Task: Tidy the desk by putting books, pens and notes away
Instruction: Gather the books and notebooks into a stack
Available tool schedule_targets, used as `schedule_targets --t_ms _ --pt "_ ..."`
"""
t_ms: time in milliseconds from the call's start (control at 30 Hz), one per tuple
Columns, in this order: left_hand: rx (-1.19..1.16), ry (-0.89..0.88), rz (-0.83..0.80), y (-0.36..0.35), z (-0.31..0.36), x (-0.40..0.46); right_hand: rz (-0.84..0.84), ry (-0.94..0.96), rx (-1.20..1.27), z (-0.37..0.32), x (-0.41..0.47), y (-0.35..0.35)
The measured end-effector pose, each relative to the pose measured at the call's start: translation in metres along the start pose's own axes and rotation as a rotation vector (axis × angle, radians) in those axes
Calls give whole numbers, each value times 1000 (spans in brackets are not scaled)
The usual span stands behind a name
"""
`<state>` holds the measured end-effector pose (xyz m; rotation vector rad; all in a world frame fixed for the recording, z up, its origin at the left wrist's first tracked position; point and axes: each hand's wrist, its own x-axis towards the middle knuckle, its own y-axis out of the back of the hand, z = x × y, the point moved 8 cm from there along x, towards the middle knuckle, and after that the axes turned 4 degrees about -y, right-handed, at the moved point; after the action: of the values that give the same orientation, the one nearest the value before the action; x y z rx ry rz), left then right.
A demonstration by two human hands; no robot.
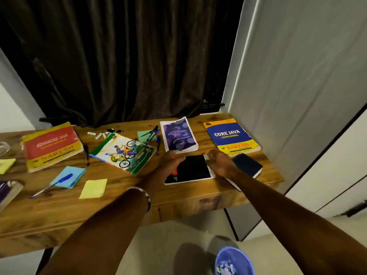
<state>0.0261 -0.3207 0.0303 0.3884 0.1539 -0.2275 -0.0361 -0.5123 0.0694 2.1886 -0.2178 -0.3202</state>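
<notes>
I have both arms stretched forward over the desk, converging on the black spiral notebook. My left hand sits on the notebook's left edge, fingers curled over its top left corner, a metal bangle round that wrist. My right hand is at the notebook's right edge, fingers curled and pinching at the spiral binding near the top right corner. Both forearms are bare.

Red book reads "ADVANCED JAVA"; blue book, "CORE JAVA".
</notes>
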Motion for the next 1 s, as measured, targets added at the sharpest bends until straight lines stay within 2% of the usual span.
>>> schedule_targets --t_ms 233,600,867,1000 --pt "50 -28 -90 -25 20 64 14 -130 -18 19 56 14" --pt "141 28 -182 -78 29 130 60 -263 -25 65 116 34" --pt "134 4 -249 -125 58 169 40 -288 -44 116 181 51" --pt "32 -17 -278 -154 79 191 -6 -284 -81 155 216 62"
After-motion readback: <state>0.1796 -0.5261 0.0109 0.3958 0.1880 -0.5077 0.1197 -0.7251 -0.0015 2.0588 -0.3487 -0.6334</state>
